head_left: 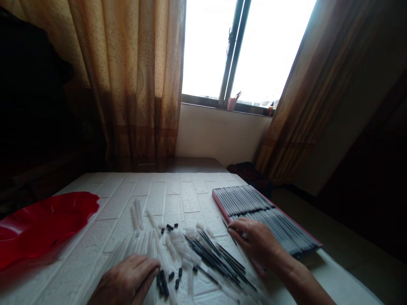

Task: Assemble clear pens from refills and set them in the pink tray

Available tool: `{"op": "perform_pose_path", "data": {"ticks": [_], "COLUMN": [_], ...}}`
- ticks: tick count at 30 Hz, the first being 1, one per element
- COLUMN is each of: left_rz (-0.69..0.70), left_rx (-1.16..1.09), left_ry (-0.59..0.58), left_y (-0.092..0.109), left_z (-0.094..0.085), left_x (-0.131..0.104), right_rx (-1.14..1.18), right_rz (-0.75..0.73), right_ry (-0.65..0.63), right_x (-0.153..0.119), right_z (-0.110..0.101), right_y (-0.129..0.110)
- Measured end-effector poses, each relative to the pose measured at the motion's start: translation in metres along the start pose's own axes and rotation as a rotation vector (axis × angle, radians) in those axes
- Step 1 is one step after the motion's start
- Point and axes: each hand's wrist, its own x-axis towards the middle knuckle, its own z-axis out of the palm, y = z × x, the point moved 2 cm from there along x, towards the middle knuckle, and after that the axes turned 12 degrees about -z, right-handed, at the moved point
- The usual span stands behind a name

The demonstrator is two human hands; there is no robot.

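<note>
My left hand (pixel 127 277) rests low over the clear plastic tubes (pixel 143 241), fingers together and curled down; what they hold, if anything, is hidden. Short black caps (pixel 163 283) lie just right of its fingertips. My right hand (pixel 254 237) is closed in a pinch at the left side of the shallow pink box (pixel 219 203), with a thin dark rod (pixel 225 223) showing at its fingertips. Rows of slim clear-and-black sticks fill that box. Between my hands lies a loose pile of thin black pointed rods (pixel 219 258), with clear pieces (pixel 182 245) beside it.
A red scalloped plastic tray (pixel 47 220) sits at the table's left. The white brick-patterned tabletop (pixel 187 203) ends at a right edge beyond the box. Behind are a brown surface (pixel 193 164), curtains (pixel 136 76), and a window with a pink cup (pixel 232 103) on its sill.
</note>
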Motion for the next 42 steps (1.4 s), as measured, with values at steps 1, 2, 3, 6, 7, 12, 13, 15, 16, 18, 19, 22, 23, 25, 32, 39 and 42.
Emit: {"op": "perform_pose_path", "data": {"ticks": [1,2,3,6,7,12,13,15,16,18,19,22,23,25,32,39,42], "left_rz": [0.003,0.002,-0.013,-0.068,-0.079,-0.175,-0.198,-0.245,-0.271,-0.323,-0.349,-0.423,-0.446,-0.488,-0.49,-0.371,-0.248], "left_rx": [0.015,0.03,0.046,0.108,0.127,0.18,0.189,0.205,0.212,0.224,0.229,0.245,0.25,0.258,0.23,0.177,0.168], "left_ry": [0.028,0.042,0.052,0.084,0.085,0.053,0.047,0.033,0.025,0.006,-0.005,-0.036,-0.047,-0.075,-0.14,-0.069,-0.003], "left_y": [-0.003,-0.007,-0.012,-0.029,-0.033,-0.051,-0.055,-0.061,-0.065,-0.072,-0.076,-0.088,-0.092,-0.099,-0.103,-0.087,-0.064], "left_z": [0.001,0.002,0.003,0.001,-0.001,-0.006,-0.005,-0.002,0.0,0.005,0.008,0.016,0.019,0.023,0.026,0.024,0.013], "left_x": [0.0,0.0,0.0,0.003,0.004,0.009,0.009,0.007,0.006,0.004,0.002,-0.003,-0.004,-0.006,-0.003,-0.002,0.002], "right_rx": [0.011,0.02,0.029,0.056,0.065,0.085,0.082,0.076,0.073,0.075,0.08,0.107,0.119,0.145,0.256,0.422,0.475], "right_rz": [-0.041,-0.073,-0.103,-0.193,-0.223,-0.287,-0.278,-0.243,-0.223,-0.177,-0.156,-0.104,-0.09,-0.058,0.026,-0.066,-0.116], "right_ry": [-0.023,-0.041,-0.056,-0.097,-0.113,-0.171,-0.177,-0.192,-0.202,-0.233,-0.252,-0.31,-0.326,-0.349,-0.248,-0.057,-0.036], "right_x": [0.008,0.016,0.023,0.043,0.05,0.089,0.099,0.121,0.131,0.15,0.157,0.172,0.175,0.179,0.172,0.112,0.083], "right_z": [0.002,0.004,0.007,0.017,0.021,0.034,0.036,0.041,0.044,0.053,0.057,0.071,0.075,0.08,0.066,0.039,0.04], "right_y": [-0.014,-0.029,-0.042,-0.078,-0.088,-0.116,-0.119,-0.123,-0.124,-0.129,-0.131,-0.139,-0.142,-0.146,-0.137,-0.116,-0.122]}}
